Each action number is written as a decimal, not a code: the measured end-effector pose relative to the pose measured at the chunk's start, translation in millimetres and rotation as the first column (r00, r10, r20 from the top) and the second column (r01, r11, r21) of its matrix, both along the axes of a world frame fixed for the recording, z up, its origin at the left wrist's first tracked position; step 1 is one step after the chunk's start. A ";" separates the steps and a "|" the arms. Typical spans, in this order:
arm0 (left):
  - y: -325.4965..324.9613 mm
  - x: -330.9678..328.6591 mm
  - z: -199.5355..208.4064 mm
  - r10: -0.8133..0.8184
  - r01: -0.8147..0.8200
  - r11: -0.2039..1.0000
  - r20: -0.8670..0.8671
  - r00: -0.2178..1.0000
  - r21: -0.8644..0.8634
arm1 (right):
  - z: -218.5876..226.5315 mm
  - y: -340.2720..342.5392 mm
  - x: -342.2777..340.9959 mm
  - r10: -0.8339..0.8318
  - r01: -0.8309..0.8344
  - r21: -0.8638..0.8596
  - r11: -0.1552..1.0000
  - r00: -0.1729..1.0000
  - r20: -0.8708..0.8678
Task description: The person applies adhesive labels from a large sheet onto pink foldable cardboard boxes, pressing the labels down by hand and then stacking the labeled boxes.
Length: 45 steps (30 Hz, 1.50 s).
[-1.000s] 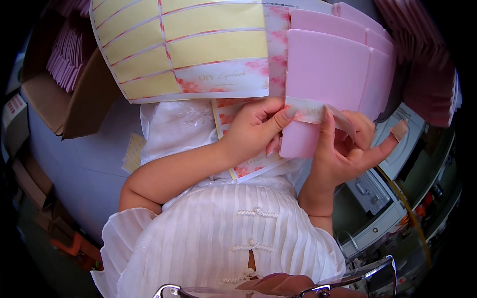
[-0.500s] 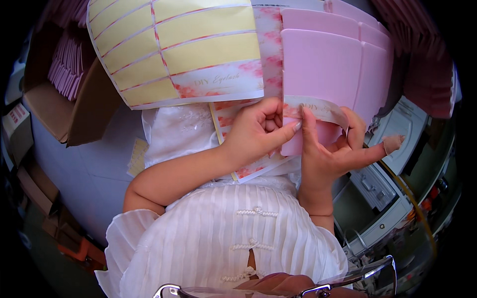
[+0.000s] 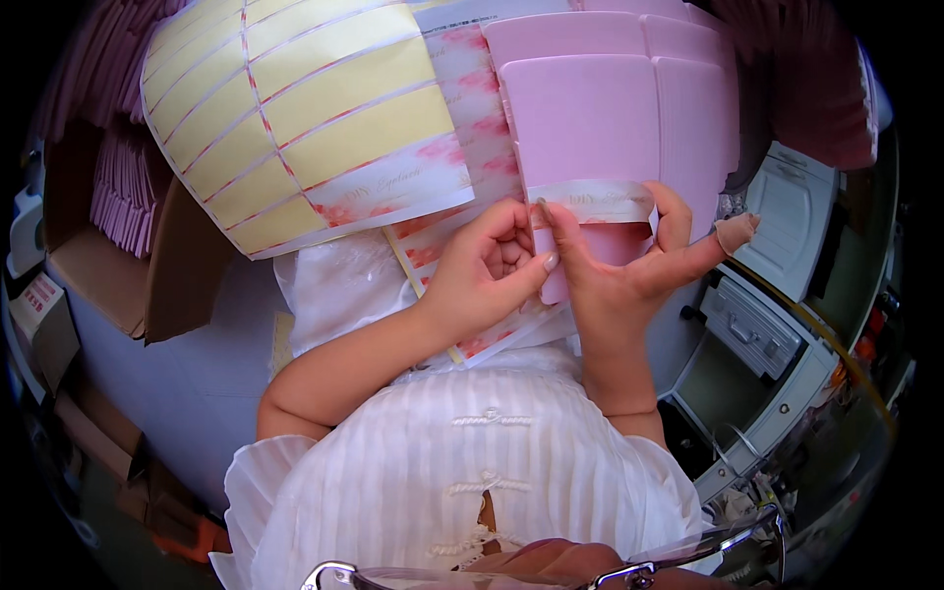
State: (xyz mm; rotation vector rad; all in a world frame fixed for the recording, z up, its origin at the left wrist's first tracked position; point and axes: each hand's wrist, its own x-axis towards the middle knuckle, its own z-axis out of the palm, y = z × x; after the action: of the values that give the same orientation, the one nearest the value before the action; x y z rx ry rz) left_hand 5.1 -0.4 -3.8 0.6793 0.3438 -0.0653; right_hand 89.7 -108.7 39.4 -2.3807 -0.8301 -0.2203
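Observation:
A white and red-pink label strip [image 3: 602, 203] bows up over the near end of a flat pink box [image 3: 586, 118]. The thumb of my right hand [image 3: 621, 285] presses the strip's left end, and a finger of that hand bears on its right end. Another right finger points outward, a tan wrap [image 3: 737, 234] round its tip. My left hand [image 3: 492, 264] is closed at the box's left edge, fingers curled and thumb lying beside the box's near corner. Whether those curled fingers grip anything is hidden. Left of the box spreads a yellow label sheet [image 3: 349, 98] with one label still on it.
More pink boxes lie under and behind the top one. Further printed label sheets [image 3: 482, 118] sit beneath them. At left, a cardboard carton [image 3: 177, 261] holds several pink pieces [image 3: 126, 202]. White cabinet doors [image 3: 787, 221] stand at right.
The boxes and the yellow sheet have shifted left in the view, with both hands. The label strip now arches higher, showing a gap under it. Both hands keep their places at the strip.

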 end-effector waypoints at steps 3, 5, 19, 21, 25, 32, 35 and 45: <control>-2.1 -1.0 -5.9 -0.009 0.009 1.000 0.021 1.000 -0.004 | 0.1 1.1 0.7 -0.057 0.057 -0.009 0.998 0.998 -0.006; -3.4 -0.9 -7.4 -0.006 0.006 1.000 0.024 1.000 0.012 | 4.6 1.6 1.2 -0.137 0.134 -0.059 0.989 0.989 -0.051; -5.3 -0.2 -6.2 -0.007 0.007 1.000 -0.034 0.999 -0.023 | 3.7 -10.7 52.3 -0.382 0.370 -0.199 0.908 0.924 -0.023; -6.3 0.4 -5.9 0.005 -0.006 1.000 -0.029 1.000 -0.030 | -0.6 -15.3 56.4 -0.377 0.362 -0.195 0.911 0.925 -0.044; -9.8 0.3 -14.1 0.063 -0.063 0.998 -0.034 0.997 -0.024 | -8.4 -23.4 61.2 -0.270 0.274 0.007 0.962 0.950 -0.156; -13.3 -1.3 -17.3 0.128 -0.129 0.992 -0.032 0.991 -0.012 | -15.0 -30.1 60.1 -0.141 0.167 0.114 0.979 0.968 -0.210; -11.1 -0.7 -13.4 0.131 -0.131 0.991 -0.027 0.991 0.006 | -18.2 -30.2 60.9 -0.091 0.180 0.271 0.946 0.947 -0.310; -8.3 0.6 -2.8 0.085 -0.086 0.989 0.011 0.996 0.121 | 10.3 -11.0 39.5 -0.176 0.179 0.076 0.981 0.983 -0.046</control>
State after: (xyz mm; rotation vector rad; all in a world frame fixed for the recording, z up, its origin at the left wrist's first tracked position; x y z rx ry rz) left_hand 5.7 -8.7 -6.6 0.7840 0.3734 0.0392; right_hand 129.2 -119.8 49.7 -2.3762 -0.5801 -0.2723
